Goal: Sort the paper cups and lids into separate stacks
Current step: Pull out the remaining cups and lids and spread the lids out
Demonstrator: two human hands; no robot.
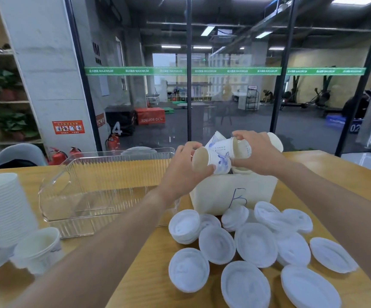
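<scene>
Centrally, just above mid-frame: left hand (pixel 183 172) curled round a paper cup (pixel 211 162) with blue print, held on its side, open mouth facing left, thumb under the rim. Just right of it, right hand (pixel 259 155) gripping a second cup (pixel 235 147), also sideways, fingertips pinched at its rim, thumb below. Both cups touching each other above a cream box (pixel 233 192) marked with a blue letter, more cups (pixel 216 137) poking out of its top behind the hands.

Lower right: loose white lids (pixel 255 244) scattered over the wooden table (pixel 153 263), several overlapping, a few leaning against the box front, one short stack of lids (pixel 185 225) at the left edge of the scatter.

Centre left: clear ribbed plastic bin (pixel 104 187) beside the box, nothing visible inside.

Far left edge: tall stack of white cups (pixel 2 207), blurred, with another cup (pixel 39 247) lying just beside it, mouth upward.

Upper half: glass wall (pixel 189 70) with a green strip, gym floor beyond; shelf with potted plants (pixel 0 83) at upper left; red fire extinguishers (pixel 113 142) lower down.
</scene>
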